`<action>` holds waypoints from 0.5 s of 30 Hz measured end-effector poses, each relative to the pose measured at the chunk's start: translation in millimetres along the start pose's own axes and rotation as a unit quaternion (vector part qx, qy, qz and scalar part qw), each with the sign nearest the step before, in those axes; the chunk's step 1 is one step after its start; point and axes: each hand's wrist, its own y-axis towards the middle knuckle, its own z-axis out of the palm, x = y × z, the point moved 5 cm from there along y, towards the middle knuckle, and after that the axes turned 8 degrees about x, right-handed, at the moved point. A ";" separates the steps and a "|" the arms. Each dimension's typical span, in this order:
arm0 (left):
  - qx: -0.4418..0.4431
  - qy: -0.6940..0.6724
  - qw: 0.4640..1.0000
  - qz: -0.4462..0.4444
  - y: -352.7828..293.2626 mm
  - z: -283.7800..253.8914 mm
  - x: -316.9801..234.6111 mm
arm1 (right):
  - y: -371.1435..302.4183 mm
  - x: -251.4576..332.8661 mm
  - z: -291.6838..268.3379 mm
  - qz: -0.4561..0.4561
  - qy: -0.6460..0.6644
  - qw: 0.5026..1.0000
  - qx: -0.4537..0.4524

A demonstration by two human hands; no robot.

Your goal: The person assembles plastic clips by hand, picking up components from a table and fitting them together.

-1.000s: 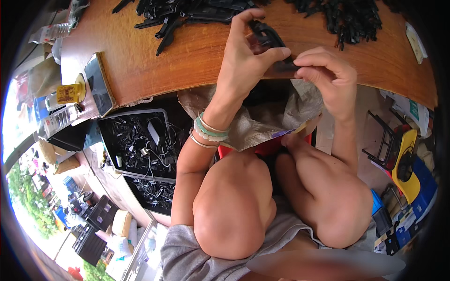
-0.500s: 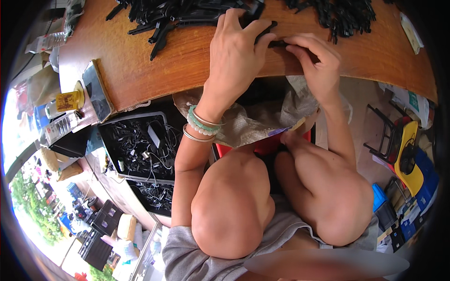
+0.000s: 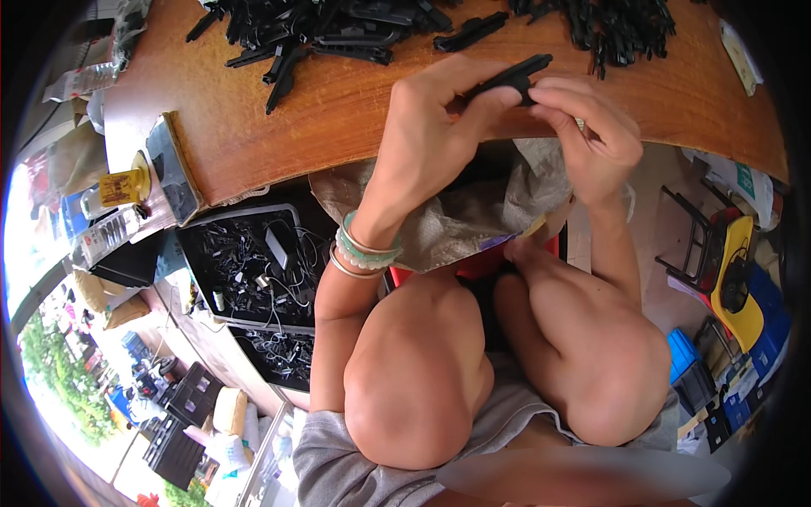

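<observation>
A long black plastic part (image 3: 528, 69) is held over the tabletop (image 3: 296, 144) by the left hand (image 3: 435, 135), its thumb and fingers closed around it. The fingers of the right hand (image 3: 591, 127) are bent close together at the part's near side; whether it is gripped by them cannot be told. A similar black piece (image 3: 470, 34) is laid beyond, between a left heap (image 3: 296, 21) and a right heap (image 3: 617, 35) of black parts.

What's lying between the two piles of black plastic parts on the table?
A single black plastic part on the wooden tabletop; the head view shows it.
</observation>
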 end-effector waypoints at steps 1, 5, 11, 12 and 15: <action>0.020 -0.030 0.999 0.011 -1.2 3.1 0.4 | -1.0 2.0 1.0 0.000 -0.001 1.000 0.000; 0.025 0.024 0.998 0.055 -8.5 9.4 -9.1 | -4.5 9.0 -0.4 -0.004 -0.010 0.999 -0.042; -0.006 0.113 0.986 0.127 -13.2 1.6 -16.8 | -1.1 11.4 -3.9 0.005 0.019 1.000 0.010; 0.011 0.124 0.982 0.140 -13.3 2.7 -20.4 | -1.7 12.0 -4.6 -0.002 0.021 1.000 0.019; 0.026 0.118 0.981 0.150 -14.8 3.8 -17.8 | -4.7 13.8 -4.7 0.001 0.043 0.999 0.025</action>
